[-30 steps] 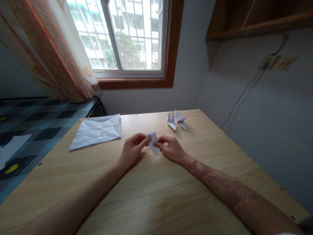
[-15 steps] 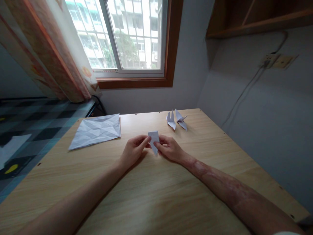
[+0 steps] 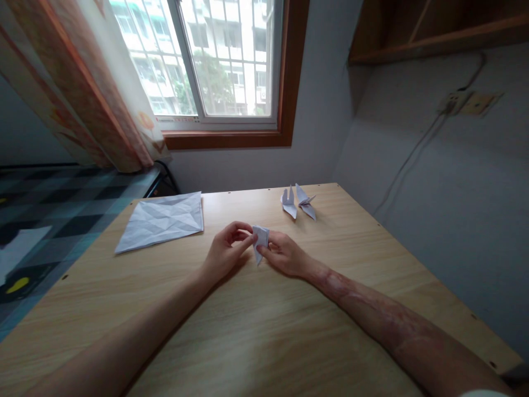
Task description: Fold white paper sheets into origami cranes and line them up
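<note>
A small folded white paper piece (image 3: 260, 241) is held upright just above the wooden table (image 3: 264, 331), between both hands. My left hand (image 3: 225, 251) pinches its left edge with curled fingers. My right hand (image 3: 285, 253) grips its right side with thumb and fingers closed. Both forearms rest on the tabletop.
A creased white paper sheet (image 3: 161, 221) lies flat at the table's back left. Two folded white paper figures (image 3: 298, 203) sit at the back, right of centre. Behind the table are a window, a curtain (image 3: 82, 82) and a grey wall; a checked bed lies at the left.
The folded piece has been turned and drawn in between the fingers, so it looks narrower. My left fingers have lifted and curled higher over its edge. The arms have stayed in place.
</note>
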`<state>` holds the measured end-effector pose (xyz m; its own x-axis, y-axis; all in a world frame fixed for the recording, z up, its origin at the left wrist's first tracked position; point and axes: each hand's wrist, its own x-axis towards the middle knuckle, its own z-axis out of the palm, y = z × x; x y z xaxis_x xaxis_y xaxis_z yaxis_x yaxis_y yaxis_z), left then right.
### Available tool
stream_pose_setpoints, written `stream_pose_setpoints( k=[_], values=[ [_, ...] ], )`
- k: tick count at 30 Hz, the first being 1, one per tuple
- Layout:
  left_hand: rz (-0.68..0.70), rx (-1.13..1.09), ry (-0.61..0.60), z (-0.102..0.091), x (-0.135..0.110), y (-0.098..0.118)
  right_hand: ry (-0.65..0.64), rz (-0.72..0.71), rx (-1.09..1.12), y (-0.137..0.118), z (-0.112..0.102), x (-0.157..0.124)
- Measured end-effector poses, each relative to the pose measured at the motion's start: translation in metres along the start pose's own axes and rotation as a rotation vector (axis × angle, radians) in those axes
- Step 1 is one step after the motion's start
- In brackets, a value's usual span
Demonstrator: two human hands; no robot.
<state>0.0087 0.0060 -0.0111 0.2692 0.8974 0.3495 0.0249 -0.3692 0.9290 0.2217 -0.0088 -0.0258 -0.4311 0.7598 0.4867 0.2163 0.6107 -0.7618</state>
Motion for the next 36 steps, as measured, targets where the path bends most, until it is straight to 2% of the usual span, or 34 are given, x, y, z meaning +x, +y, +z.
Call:
stream_pose_setpoints(
  k=[5, 8, 12, 16, 19, 26, 29, 36],
  values=[
    [0.059, 0.059, 0.025, 0.001, -0.003, 0.006, 0.002, -0.023, -0.006, 0.002, 0.001, 0.001],
    [0.092, 0.082, -0.029, 0.001, -0.004, 0.009, 0.007, -0.051, -0.031, 0.0, 0.001, 0.001],
    [0.066, 0.105, -0.091, 0.001, -0.005, 0.009, 0.017, -0.082, -0.05, -0.005, -0.002, 0.001],
    [0.004, -0.004, -0.122, 0.0, -0.002, 0.007, 0.015, -0.095, 0.038, -0.009, -0.006, 0.001],
    [-0.039, -0.067, -0.141, 0.0, -0.001, 0.008, 0.07, -0.041, 0.079, -0.009, -0.006, 0.002],
    [-0.041, -0.018, -0.163, 0.001, -0.003, 0.016, 0.252, 0.11, 0.111, 0.004, -0.001, -0.001],
    [-0.049, -0.02, -0.163, 0.002, -0.003, 0.014, 0.265, 0.126, 0.202, 0.007, 0.001, -0.002],
    [-0.083, -0.043, -0.157, 0.002, -0.001, 0.009, 0.196, 0.213, 0.349, 0.004, 0.003, -0.003]
  ],
)
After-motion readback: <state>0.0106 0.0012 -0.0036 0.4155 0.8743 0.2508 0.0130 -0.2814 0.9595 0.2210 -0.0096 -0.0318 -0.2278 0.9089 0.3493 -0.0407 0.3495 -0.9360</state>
